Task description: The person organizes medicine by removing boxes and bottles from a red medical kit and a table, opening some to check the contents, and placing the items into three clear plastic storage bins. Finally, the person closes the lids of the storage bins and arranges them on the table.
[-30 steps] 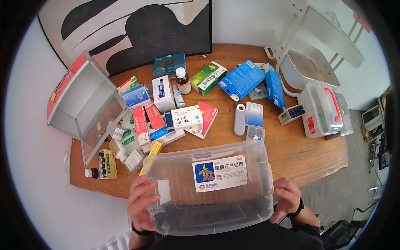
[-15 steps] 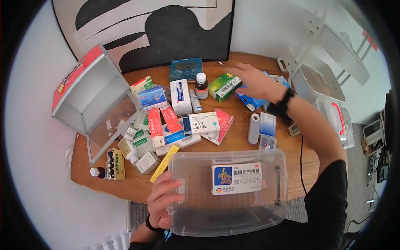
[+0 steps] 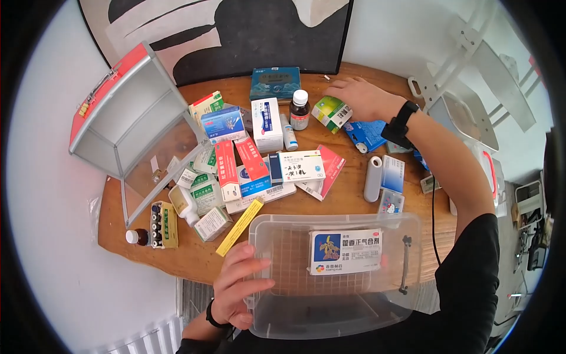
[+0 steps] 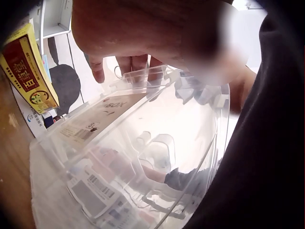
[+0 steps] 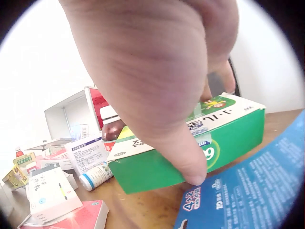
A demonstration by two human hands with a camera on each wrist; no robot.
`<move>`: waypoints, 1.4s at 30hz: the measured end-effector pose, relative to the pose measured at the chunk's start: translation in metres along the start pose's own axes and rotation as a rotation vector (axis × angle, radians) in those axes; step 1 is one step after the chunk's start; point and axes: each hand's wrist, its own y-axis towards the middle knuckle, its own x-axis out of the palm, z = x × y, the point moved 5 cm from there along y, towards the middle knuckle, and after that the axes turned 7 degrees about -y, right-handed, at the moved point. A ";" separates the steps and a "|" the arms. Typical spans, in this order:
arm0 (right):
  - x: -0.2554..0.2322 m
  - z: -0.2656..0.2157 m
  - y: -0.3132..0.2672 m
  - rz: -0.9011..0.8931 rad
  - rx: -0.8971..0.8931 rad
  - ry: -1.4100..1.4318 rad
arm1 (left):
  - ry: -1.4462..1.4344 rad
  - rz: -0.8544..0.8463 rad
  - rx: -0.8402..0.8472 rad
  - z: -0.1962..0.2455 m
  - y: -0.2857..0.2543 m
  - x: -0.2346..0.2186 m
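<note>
My left hand (image 3: 236,286) grips the left edge of a clear plastic storage bin (image 3: 336,315). Inside it lies a white medicine box (image 3: 346,252) with a blue plant picture. At the back of the table my right hand (image 3: 368,97) reaches over a green medicine box (image 3: 331,113). In the right wrist view the thumb presses the near side of that green box (image 5: 147,171), while the fingers go over its far side, partly hidden. A brown bottle (image 3: 299,110) with a white cap stands left of it, and a blue box (image 3: 365,137) lies under my right wrist.
Many medicine boxes, among them a red box (image 3: 226,171) and a yellow box (image 3: 240,226), cover the table's left half. An open red-and-silver case (image 3: 127,106) stands at far left. A grey thermometer-like device (image 3: 372,179) lies near the bin. A black cable (image 3: 434,224) hangs under my right arm.
My right hand has left the bin's right edge, moved to the back of the table and taken hold of the green box. My left hand has stayed on the bin.
</note>
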 end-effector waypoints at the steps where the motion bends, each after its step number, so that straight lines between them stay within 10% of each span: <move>1: -0.004 0.002 -0.004 0.016 0.020 -0.019 | 0.004 0.002 -0.001 0.000 0.001 0.000; 15: -0.160 -0.105 -0.145 0.541 -0.069 0.253 | 0.348 -0.292 0.025 0.029 0.037 -0.016; 23: -0.167 -0.230 -0.213 0.196 -0.149 0.350 | 0.337 -0.391 0.139 0.111 0.103 0.011; 25: -0.156 -0.241 -0.217 0.061 -0.139 0.303 | 0.478 -0.692 -0.022 0.108 0.107 0.035; 29: -0.149 -0.247 -0.229 0.046 -0.125 0.349 | 0.471 -0.754 -0.037 0.096 0.105 0.054; 42: -0.116 -0.219 -0.351 0.617 0.173 0.661 | 0.293 -1.291 -0.672 0.044 0.128 0.072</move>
